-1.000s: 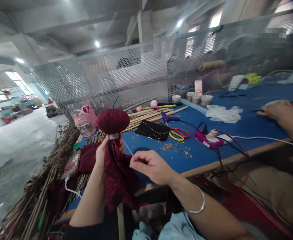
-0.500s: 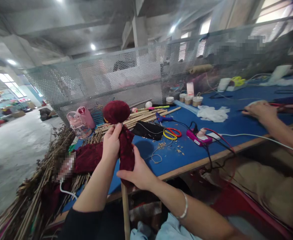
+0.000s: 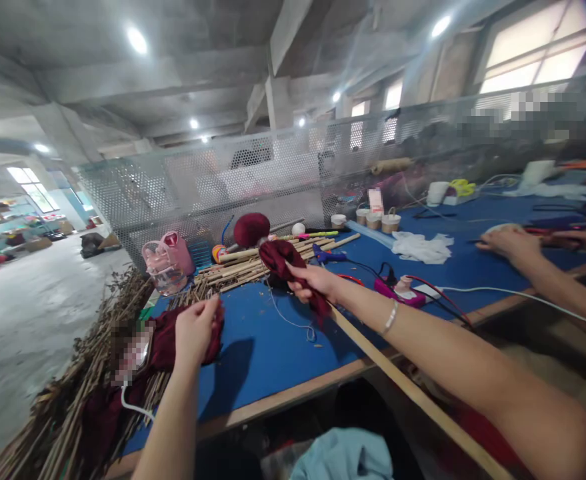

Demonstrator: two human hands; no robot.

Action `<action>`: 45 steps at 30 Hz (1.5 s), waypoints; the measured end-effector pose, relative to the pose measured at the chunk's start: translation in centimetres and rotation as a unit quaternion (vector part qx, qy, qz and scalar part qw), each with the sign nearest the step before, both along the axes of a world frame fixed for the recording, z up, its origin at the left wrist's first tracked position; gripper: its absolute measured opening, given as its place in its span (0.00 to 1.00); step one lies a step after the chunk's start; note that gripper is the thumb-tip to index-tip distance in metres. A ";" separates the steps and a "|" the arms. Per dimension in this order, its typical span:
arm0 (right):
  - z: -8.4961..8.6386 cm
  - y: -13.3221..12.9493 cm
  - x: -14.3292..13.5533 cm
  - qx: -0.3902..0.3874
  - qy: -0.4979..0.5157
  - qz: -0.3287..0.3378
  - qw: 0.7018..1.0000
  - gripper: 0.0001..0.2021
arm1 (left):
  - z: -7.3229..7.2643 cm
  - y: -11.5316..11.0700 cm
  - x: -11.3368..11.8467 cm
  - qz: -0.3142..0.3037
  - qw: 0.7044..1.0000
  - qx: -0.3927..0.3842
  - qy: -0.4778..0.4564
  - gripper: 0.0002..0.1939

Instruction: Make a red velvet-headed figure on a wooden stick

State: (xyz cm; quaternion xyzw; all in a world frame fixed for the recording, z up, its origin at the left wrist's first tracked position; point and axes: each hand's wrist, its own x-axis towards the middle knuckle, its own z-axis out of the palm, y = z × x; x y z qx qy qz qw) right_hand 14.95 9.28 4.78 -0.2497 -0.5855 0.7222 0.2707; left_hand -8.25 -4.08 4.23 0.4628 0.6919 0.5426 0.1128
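In my right hand I grip a wooden stick wrapped near its upper end in dark maroon cloth. A round maroon cloth-covered head tops it, tilted away over the table. The stick's bare lower part slants down to the right, under my forearm. My left hand is closed, with its fingers curled together, over a maroon cloth piece at the table's left. Whether the fingers pinch that cloth or something thin is hidden.
Wooden sticks lie behind my hands on the blue table. Dry stems cover the left edge, near a pink container. A glue gun, purple power strip and white cloth lie right. A co-worker's hands work farther right.
My left hand has left the neck of the maroon head and moved down left to the cloth. My right hand has moved up and right, swinging the stick from upright to slanted.
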 end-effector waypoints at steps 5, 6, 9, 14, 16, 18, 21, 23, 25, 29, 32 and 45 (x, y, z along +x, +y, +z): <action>-5.5 -4.1 2.4 -0.099 -0.025 0.055 0.993 0.21 | -5.1 -2.8 2.7 -0.018 0.992 0.011 -0.127 0.25; -6.2 -5.0 2.6 -0.118 -0.017 0.060 0.991 0.20 | -5.7 -3.1 3.1 -0.029 0.988 0.011 -0.150 0.24; -7.6 -7.1 2.7 -0.183 0.013 0.089 0.979 0.20 | -6.8 -3.3 3.8 -0.058 0.974 0.011 -0.218 0.21; -8.6 -9.5 2.2 -0.243 0.122 0.179 0.945 0.21 | -7.1 -3.3 4.4 -0.071 0.970 -0.009 -0.231 0.17; -8.8 -10.1 2.0 -0.260 0.154 0.196 0.933 0.19 | -7.2 -3.3 4.4 -0.064 0.973 -0.013 -0.222 0.18; -9.0 -10.5 1.8 -0.267 0.157 0.195 0.931 0.18 | -7.4 -3.4 4.4 -0.049 0.976 -0.009 -0.214 0.24; -9.2 -10.6 1.3 -0.266 0.128 0.191 0.936 0.20 | -7.7 -3.3 4.4 -0.037 0.969 -0.029 -0.243 0.25; -9.2 -10.7 1.1 -0.268 0.102 0.175 0.942 0.22 | -7.9 -3.2 4.5 -0.046 0.956 -0.026 -0.289 0.17; -9.3 -11.0 0.8 -0.271 0.083 0.157 0.946 0.22 | -8.0 -2.9 4.8 -0.067 0.936 -0.001 -0.345 0.20; -9.3 -12.0 0.4 -0.318 0.067 0.175 0.929 0.22 | -8.2 -2.3 5.2 -0.139 0.884 0.000 -0.446 0.19; -9.7 -12.7 0.2 -0.348 0.072 0.175 0.918 0.21 | -8.8 -2.1 5.1 -0.170 0.897 -0.041 -0.405 0.18; -9.7 -13.3 -0.4 -0.401 0.120 0.166 0.893 0.17 | -8.0 -3.7 4.7 0.028 0.990 0.117 -0.067 0.13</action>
